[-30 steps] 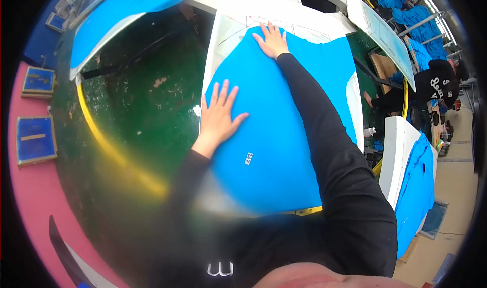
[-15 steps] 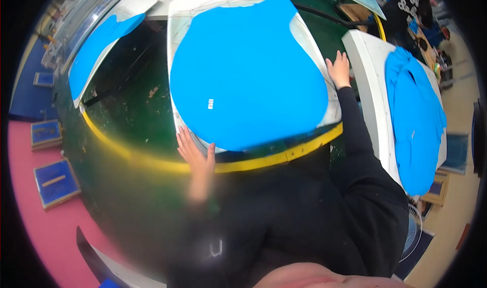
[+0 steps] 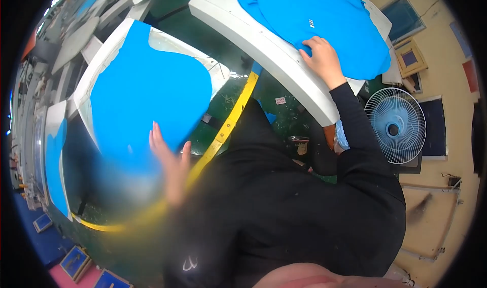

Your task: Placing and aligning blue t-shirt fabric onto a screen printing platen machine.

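A flat blue fabric piece [image 3: 152,80] lies smooth on a white board [image 3: 83,92] at the left. Over its near edge my left hand [image 3: 170,163] is open, thumb and fingers apart, with the wrist blurred; whether it touches the fabric I cannot tell. To the right, several blue fabric pieces [image 3: 350,49] lie loosely overlapped on a second, thick-sided white board [image 3: 274,44]. My right hand [image 3: 324,62] rests at their near edge, fingers bent toward the thumb with blue fabric between them. A small white printed mark [image 3: 311,23] shows on the top piece.
A yellow curved rail [image 3: 231,120] runs along the near side of the left board. A round fan [image 3: 395,125] stands at the right, beside a wooden frame [image 3: 410,58]. Another blue-covered board [image 3: 56,166] is at the far left. Blue framed panels [image 3: 75,261] lie lower left.
My view and body have turned to the right. My right hand has left the first board's right edge and reached the fabric on the second board. My left hand stays near the first board.
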Motion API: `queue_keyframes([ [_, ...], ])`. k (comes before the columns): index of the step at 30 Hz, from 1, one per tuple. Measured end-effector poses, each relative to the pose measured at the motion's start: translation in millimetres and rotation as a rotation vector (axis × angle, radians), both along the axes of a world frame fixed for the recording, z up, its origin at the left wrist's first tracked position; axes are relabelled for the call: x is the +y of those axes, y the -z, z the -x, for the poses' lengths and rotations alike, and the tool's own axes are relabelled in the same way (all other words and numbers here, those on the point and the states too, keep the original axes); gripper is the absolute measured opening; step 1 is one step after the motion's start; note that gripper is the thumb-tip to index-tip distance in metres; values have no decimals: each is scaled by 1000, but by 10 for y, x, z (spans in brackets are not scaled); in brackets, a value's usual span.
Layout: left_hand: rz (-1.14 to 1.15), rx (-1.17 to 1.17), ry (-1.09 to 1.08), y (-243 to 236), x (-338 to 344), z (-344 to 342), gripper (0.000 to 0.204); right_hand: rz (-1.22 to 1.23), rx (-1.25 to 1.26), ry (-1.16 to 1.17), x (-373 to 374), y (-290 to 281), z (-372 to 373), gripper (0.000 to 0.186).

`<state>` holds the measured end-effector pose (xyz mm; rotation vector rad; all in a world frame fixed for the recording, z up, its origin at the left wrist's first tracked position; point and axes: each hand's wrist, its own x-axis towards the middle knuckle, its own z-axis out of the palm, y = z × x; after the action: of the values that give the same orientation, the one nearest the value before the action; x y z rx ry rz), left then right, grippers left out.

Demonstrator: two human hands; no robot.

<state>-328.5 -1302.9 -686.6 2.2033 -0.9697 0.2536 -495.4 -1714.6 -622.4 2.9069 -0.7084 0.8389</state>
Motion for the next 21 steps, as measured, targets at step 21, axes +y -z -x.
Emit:
queue_keyframes([
  [21, -67, 92, 111, -30, -406, 6, 81, -160, -39, -118, -827, 179, -223, 17],
])
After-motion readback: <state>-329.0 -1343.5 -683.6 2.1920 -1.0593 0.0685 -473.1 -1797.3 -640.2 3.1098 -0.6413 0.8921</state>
